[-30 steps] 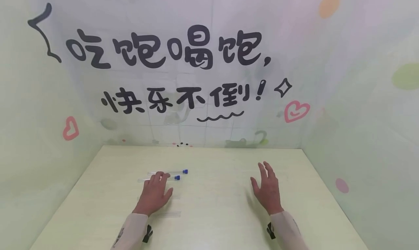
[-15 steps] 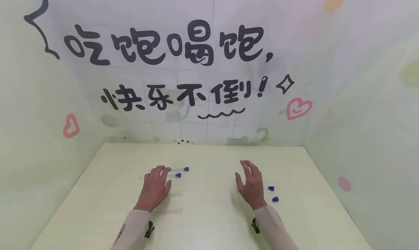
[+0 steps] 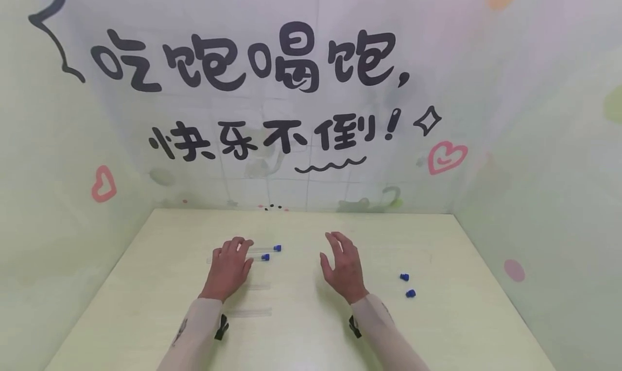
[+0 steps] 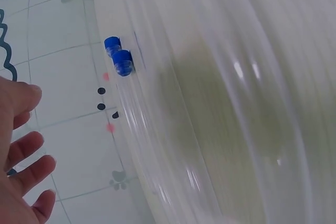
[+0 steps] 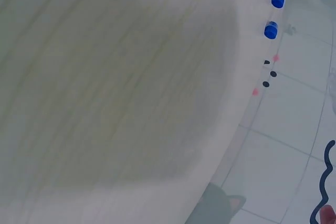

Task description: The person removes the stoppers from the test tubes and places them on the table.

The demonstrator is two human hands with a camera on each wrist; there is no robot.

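Note:
My left hand (image 3: 226, 271) hovers with loosely bent fingers over the left ends of two clear tubes with blue caps, the far capped tube (image 3: 263, 249) and the near capped tube (image 3: 256, 258). Its fingers (image 4: 32, 174) hold nothing in the left wrist view. Closer to me lie two clear tubes without caps, one (image 3: 257, 287) beside my wrist and another (image 3: 249, 312) nearer my sleeve; the forearm partly hides them. My right hand (image 3: 344, 271) is held over the middle of the table, fingers parted and relaxed, nothing in them.
Two loose blue caps, a far cap (image 3: 404, 277) and a near cap (image 3: 410, 294), lie right of my right hand. Printed fabric walls (image 3: 311, 193) enclose the table (image 3: 461, 328) at the back and both sides.
My right hand has moved left toward the middle, uncovering the two loose blue caps on the table. The left hand stays over the capped tubes. The head view has tilted slightly.

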